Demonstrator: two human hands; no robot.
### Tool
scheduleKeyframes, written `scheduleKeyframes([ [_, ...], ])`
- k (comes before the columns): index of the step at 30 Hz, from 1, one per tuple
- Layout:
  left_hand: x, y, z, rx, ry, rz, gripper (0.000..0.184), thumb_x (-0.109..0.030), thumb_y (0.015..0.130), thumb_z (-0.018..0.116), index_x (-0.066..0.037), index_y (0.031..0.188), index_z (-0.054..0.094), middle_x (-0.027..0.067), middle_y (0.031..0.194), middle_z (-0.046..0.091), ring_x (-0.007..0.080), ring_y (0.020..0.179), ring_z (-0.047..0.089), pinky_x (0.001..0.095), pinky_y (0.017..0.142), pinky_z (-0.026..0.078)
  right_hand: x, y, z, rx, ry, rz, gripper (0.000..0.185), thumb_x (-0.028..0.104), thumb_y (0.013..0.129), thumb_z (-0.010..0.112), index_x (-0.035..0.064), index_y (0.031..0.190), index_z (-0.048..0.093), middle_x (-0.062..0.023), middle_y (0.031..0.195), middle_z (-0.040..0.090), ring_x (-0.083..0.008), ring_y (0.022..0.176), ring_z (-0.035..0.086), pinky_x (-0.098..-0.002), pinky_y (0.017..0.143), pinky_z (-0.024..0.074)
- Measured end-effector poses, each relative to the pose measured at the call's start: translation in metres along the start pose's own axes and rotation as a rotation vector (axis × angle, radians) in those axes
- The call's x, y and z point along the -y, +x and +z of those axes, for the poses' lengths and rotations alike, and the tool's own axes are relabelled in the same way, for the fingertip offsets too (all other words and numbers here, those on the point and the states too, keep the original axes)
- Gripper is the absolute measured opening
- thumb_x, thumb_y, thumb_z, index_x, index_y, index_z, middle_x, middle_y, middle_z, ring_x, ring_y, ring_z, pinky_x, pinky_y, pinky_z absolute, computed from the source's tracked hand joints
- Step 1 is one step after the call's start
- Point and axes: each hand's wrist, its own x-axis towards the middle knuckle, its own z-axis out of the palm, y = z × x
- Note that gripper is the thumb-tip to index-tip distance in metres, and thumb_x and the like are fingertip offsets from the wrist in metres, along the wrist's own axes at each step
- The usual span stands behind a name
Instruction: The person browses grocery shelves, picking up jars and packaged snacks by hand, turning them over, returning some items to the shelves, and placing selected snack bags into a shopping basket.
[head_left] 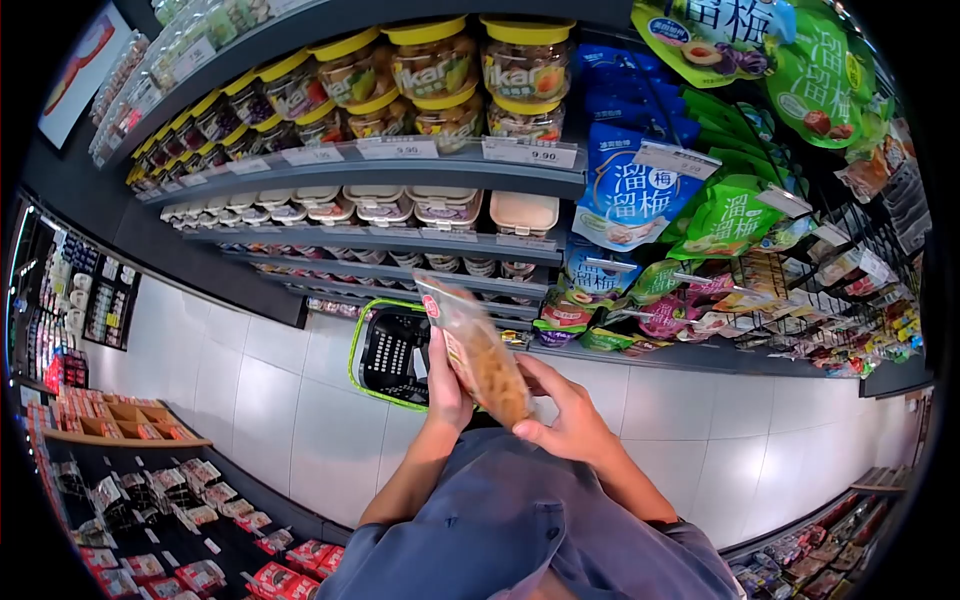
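Observation:
A clear plastic snack bag (486, 362) with golden-brown pieces inside is held tilted in front of my body, its top end pointing up and left. My left hand (449, 388) grips the bag along its left side. On the lower right side, the fingers and thumb of my right hand (566, 408) close around the bag's edge. Past my left hand is a black shopping basket with a bright green rim (357, 352); a small white piece shows inside it.
Ahead are shelves with yellow-lidded jars (527, 62) and lidded tubs (524, 212). To the right hang blue snack pouches (640, 185) and green snack pouches (728, 222). Light floor tiles (262, 400) run between the shelves. Behind on the left, a dark display holds red packets (285, 580).

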Motion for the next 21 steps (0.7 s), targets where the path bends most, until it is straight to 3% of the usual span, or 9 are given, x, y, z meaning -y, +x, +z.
scheduleKeyframes([
  [3, -0.004, -0.001, 0.010, 0.064, 0.194, 0.020, 0.048, -0.046, 0.102, 0.040, -0.004, 0.122, 0.052, 0.0080, 0.121, 0.058, 0.0154, 0.112, 0.055, 0.0325, 0.097, 0.044, -0.008, 0.001, -0.005, -0.083, -0.076, 0.121, 0.080, 0.037, 0.079, 0.078, -0.0024, 0.138, 0.040, -0.0237, 0.119, 0.061, -0.0325, 0.107, 0.064, -0.0373, 0.091, 0.0498],
  [5, -0.001, 0.007, 0.008, 0.130, 0.285, 0.042, 0.047, -0.044, 0.102, 0.041, -0.003, 0.121, 0.052, 0.0082, 0.120, 0.058, 0.0147, 0.111, 0.056, 0.0316, 0.096, 0.044, -0.024, 0.001, 0.000, -0.236, 0.042, 0.337, 0.072, 0.031, 0.081, 0.078, -0.0032, 0.134, 0.044, -0.0198, 0.112, 0.065, -0.0256, 0.102, 0.066, -0.0343, 0.088, 0.0509],
  [7, 0.001, 0.014, 0.001, 0.229, 0.360, 0.079, 0.037, -0.033, 0.099, 0.053, -0.002, 0.119, 0.052, 0.0084, 0.118, 0.059, 0.0131, 0.105, 0.057, 0.0288, 0.093, 0.044, -0.033, 0.004, -0.002, -0.323, 0.186, 0.316, 0.057, 0.020, 0.083, 0.076, -0.0050, 0.128, 0.049, -0.0114, 0.109, 0.067, -0.0139, 0.097, 0.063, -0.0297, 0.084, 0.0515],
  [9, -0.007, 0.016, 0.004, 0.374, 0.419, 0.060, 0.037, -0.020, 0.094, 0.063, -0.001, 0.123, 0.050, 0.0088, 0.121, 0.059, 0.0131, 0.108, 0.057, 0.0280, 0.094, 0.045, -0.024, 0.007, -0.008, -0.338, 0.274, 0.366, 0.053, 0.018, 0.084, 0.075, -0.0045, 0.127, 0.051, -0.0086, 0.109, 0.066, -0.0122, 0.097, 0.062, -0.0283, 0.085, 0.0510],
  [12, -0.020, 0.024, 0.007, 0.506, 0.421, 0.009, 0.046, -0.012, 0.088, 0.069, 0.002, 0.127, 0.049, 0.0096, 0.121, 0.060, 0.0145, 0.110, 0.058, 0.0299, 0.094, 0.047, -0.034, 0.005, -0.007, -0.368, 0.369, 0.365, 0.052, 0.015, 0.085, 0.075, -0.0036, 0.127, 0.052, -0.0070, 0.110, 0.065, -0.0114, 0.098, 0.061, -0.0271, 0.086, 0.0502],
  [17, -0.018, 0.047, -0.002, 0.639, 0.461, -0.137, 0.049, -0.012, 0.085, 0.072, 0.004, 0.126, 0.051, 0.0109, 0.115, 0.063, 0.0151, 0.103, 0.062, 0.0313, 0.090, 0.050, -0.040, 0.001, -0.006, -0.413, 0.366, 0.347, 0.051, 0.014, 0.084, 0.076, -0.0034, 0.126, 0.053, -0.0060, 0.111, 0.065, -0.0115, 0.098, 0.060, -0.0271, 0.086, 0.0496],
  [21, -0.017, 0.043, 0.013, 0.692, 0.630, -0.024, 0.049, -0.010, 0.084, 0.073, 0.005, 0.125, 0.052, 0.0101, 0.113, 0.065, 0.0147, 0.099, 0.064, 0.0283, 0.087, 0.051, -0.038, -0.002, -0.026, -0.359, 0.326, 0.349, 0.054, 0.018, 0.080, 0.078, -0.0022, 0.124, 0.054, -0.0068, 0.110, 0.064, -0.0125, 0.100, 0.060, -0.0292, 0.088, 0.0484],
])
